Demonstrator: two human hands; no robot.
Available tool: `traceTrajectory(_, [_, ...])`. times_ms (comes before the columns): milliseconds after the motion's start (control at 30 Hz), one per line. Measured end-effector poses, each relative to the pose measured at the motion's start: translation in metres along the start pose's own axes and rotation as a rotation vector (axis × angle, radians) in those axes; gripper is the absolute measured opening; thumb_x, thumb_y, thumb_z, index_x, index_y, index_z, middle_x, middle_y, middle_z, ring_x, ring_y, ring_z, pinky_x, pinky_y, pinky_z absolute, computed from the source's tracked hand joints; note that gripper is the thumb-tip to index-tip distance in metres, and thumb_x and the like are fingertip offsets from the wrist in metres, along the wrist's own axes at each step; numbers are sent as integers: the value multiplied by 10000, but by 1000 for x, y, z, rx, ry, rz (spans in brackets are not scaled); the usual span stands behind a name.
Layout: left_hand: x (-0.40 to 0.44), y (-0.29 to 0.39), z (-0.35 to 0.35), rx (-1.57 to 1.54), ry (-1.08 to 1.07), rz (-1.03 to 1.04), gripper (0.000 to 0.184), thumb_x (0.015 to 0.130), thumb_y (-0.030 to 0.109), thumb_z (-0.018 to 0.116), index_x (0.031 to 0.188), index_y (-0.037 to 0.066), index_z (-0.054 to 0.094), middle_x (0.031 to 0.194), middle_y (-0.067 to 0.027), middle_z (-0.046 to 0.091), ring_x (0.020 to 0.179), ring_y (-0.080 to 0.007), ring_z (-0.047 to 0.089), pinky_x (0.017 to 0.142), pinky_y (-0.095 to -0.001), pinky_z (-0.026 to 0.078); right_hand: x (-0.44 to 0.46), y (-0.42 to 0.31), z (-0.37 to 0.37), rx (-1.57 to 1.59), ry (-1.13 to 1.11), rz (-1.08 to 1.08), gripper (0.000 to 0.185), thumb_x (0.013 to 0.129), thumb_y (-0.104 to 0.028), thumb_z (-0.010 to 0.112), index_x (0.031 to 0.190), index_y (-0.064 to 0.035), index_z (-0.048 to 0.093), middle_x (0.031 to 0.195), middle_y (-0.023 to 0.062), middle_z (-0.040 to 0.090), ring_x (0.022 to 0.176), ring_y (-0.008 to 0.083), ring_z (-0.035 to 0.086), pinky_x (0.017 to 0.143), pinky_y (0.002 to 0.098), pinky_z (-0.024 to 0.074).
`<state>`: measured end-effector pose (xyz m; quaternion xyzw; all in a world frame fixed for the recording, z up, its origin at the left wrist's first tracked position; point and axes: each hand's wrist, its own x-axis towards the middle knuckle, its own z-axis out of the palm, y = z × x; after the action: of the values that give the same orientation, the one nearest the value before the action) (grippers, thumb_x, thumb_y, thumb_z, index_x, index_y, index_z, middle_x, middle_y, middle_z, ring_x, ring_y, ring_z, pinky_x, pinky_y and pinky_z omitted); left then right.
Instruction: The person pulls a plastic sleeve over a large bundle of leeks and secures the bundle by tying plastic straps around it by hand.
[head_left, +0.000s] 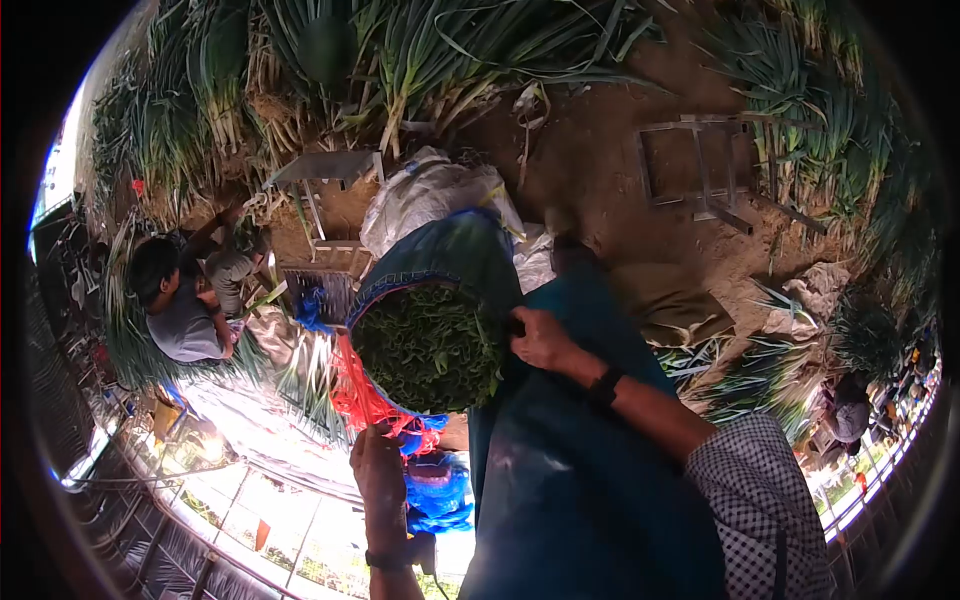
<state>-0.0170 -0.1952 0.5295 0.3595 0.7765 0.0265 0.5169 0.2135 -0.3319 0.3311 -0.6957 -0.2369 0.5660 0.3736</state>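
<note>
My teal clothing fills the lower middle of the frame, and my left hand rises at lower centre-left, fingers bent and partly curled; I cannot tell whether it has hold of anything, though red netting lies just beyond the fingertips. My right hand, at the centre, is closed at the right edge of the mesh sack, its fingertips partly lost in a dark fold. The sack sits at the middle of the frame, its round mouth turned towards me and edged with blue stitching.

Green leaves are packed close inside it, near the rim, so I judge the filling largely done. The mouth itself stands wide, with no tie across it: closing is not done. Blue netting lies below it.

Farther up, whitish sacks slump beside a metal stool. At left, a person in a grey top sits among long-leaved plants. More standing bunches line the top of the frame, loose and unbagged, and others crowd the upper right.
</note>
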Motion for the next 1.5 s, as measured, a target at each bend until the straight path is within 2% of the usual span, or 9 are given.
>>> traceTrajectory(100, [-1, -5, 0, 8, -27, 0, 305, 1000, 306, 478, 932, 43, 618, 680, -11, 574, 570, -45, 397, 530, -218, 309, 6, 15, 14, -147, 68, -46, 252, 766, -116, 634, 927, 68, 571, 702, 145, 623, 654, 195, 629, 568, 387, 483])
traceTrajectory(333, [1, -47, -26, -147, -138, 37, 318, 986, 326, 518, 948, 26, 615, 721, -35, 596, 602, -72, 438, 571, -226, 344, 8, 46, 35, 15, 280, -163, 252, 712, -110, 659, 891, 62, 614, 745, 209, 647, 667, 350, 638, 595, 398, 488])
traceTrajectory(400, [0, -49, -30, -240, -157, 71, 313, 983, 326, 528, 955, 28, 616, 733, -35, 598, 601, -72, 441, 574, -223, 342, -4, 33, 39, 441, 254, -21, 148, 792, -34, 596, 939, -20, 604, 684, 6, 565, 526, 73, 508, 415, 265, 385])
traceTrajectory(500, [5, -58, -33, -277, -222, 78, 312, 987, 324, 530, 973, 26, 620, 764, -27, 607, 625, -59, 460, 587, -211, 348, -24, 6, 29, 585, 181, 290, 145, 784, -42, 576, 927, -26, 601, 683, -4, 547, 475, 66, 442, 396, 251, 339])
traceTrajectory(800, [-19, -87, -59, -377, -160, 137, 319, 996, 312, 516, 961, 13, 620, 725, -32, 610, 603, -56, 458, 579, -212, 348, -43, -4, 11, 151, 84, 157, 132, 781, -95, 606, 861, 9, 591, 628, 21, 544, 543, 86, 512, 427, 288, 387])
traceTrajectory(967, [-24, -78, -51, -330, -296, 139, 316, 995, 308, 515, 940, 16, 621, 716, -21, 599, 587, -40, 444, 551, -200, 334, -43, -65, -8, -509, 430, -53, 311, 812, -270, 736, 864, 1, 593, 697, 216, 620, 662, 364, 632, 595, 441, 480])
traceTrajectory(1067, [-17, -85, -51, -328, -304, 197, 313, 998, 308, 509, 942, 21, 621, 703, -3, 584, 570, -26, 427, 528, -195, 317, -29, -29, 10, -585, 194, -241, 264, 849, -235, 701, 912, -5, 590, 729, 221, 632, 681, 387, 636, 623, 463, 482])
traceTrajectory(1300, [-16, -91, -59, -345, -324, 148, 297, 995, 299, 522, 950, 24, 626, 716, 12, 570, 569, -22, 414, 527, -196, 307, -59, -95, -118, 680, 767, -171, 239, 952, -265, 584, 985, -29, 601, 794, 82, 663, 567, 130, 606, 562, 286, 547])
traceTrajectory(1500, [-11, -99, -63, -367, -378, 158, 288, 992, 304, 530, 952, 36, 629, 714, -22, 624, 564, -37, 441, 533, -204, 336, -40, -32, -85, -462, 351, -109, 225, 905, -209, 603, 907, 11, 651, 738, 149, 645, 670, 246, 650, 625, 407, 518])
